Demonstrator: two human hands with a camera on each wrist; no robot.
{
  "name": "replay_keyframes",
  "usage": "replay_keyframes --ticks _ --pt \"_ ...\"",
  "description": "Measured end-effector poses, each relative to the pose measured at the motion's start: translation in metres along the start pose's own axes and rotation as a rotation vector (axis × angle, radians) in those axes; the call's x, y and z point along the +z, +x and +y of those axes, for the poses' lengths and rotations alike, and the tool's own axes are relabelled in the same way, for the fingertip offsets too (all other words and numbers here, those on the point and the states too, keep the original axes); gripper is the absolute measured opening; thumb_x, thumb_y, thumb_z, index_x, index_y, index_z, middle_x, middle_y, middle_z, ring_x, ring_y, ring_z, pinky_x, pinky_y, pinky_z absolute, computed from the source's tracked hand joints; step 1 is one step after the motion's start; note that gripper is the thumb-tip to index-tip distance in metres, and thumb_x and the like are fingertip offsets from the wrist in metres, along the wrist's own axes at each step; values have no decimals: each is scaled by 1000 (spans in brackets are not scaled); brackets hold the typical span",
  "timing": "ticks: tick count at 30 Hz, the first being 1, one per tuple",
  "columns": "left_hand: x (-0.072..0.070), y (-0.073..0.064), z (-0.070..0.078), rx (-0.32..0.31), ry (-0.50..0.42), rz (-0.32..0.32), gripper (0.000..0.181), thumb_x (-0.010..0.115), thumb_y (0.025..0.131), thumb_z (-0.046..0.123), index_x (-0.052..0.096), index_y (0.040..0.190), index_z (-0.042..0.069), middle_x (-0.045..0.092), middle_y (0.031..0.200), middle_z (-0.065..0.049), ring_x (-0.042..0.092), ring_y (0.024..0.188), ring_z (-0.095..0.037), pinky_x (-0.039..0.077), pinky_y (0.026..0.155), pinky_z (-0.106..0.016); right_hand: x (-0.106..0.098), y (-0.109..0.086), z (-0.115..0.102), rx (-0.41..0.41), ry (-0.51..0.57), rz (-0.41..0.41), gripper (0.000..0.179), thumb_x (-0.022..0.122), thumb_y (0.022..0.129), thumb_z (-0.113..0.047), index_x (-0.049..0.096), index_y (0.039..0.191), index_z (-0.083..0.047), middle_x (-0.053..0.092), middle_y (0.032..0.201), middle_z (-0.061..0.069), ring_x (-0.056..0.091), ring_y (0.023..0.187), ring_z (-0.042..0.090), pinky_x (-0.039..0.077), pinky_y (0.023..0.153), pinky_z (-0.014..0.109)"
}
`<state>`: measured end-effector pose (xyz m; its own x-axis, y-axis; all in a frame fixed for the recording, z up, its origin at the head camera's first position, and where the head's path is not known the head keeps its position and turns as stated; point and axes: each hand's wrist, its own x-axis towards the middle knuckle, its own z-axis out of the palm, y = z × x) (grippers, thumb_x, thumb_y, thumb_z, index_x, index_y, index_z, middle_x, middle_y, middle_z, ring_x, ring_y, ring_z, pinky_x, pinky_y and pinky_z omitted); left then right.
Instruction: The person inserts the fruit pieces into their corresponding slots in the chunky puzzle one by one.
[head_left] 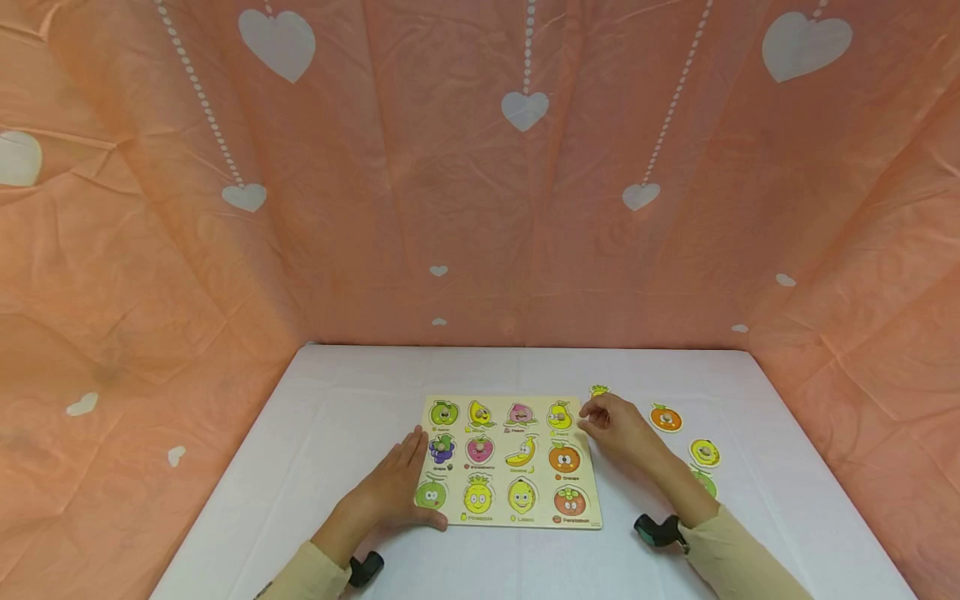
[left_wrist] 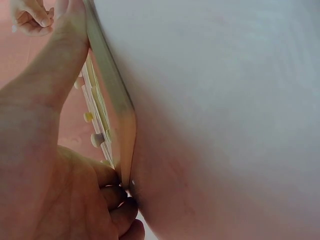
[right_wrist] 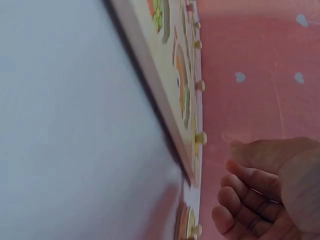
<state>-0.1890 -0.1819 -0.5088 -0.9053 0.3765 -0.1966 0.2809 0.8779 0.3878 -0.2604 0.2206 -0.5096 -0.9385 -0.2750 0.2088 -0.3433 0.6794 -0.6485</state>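
A wooden fruit puzzle board [head_left: 501,468] lies on the white table, with knobbed pieces such as the apple [head_left: 444,413], peach [head_left: 520,415], pear [head_left: 559,415] and strawberry [head_left: 480,450] in its upper part. My left hand [head_left: 393,487] grips the board's lower left corner, fingers along the left side and thumb by the bottom edge. Just past the upper right corner hovers my right hand [head_left: 618,425], its fingers loosely bent and holding nothing. In the right wrist view, the fingertips [right_wrist: 231,197] are apart from the knobs. A pineapple piece [head_left: 599,390] is partly hidden behind this hand.
Right of the board lie an orange piece [head_left: 666,418], a round yellow piece [head_left: 705,452] and a green piece [head_left: 703,481], partly covered by the right forearm. A pink curtain [head_left: 465,208] with white hearts surrounds the white table [head_left: 352,375] at the back and sides.
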Motion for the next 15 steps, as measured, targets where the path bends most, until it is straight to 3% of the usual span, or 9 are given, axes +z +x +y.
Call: replay_keyframes --ticks 15 --pt "1 2 -4 18 2 -16 148 94 68 66 15 165 -15 11 174 -34 16 163 -46 19 133 -57 -25 -7 23 98 -28 43 11 82 94 -7 73 99 -2 60 87 2 55 78 14 49 65 24"
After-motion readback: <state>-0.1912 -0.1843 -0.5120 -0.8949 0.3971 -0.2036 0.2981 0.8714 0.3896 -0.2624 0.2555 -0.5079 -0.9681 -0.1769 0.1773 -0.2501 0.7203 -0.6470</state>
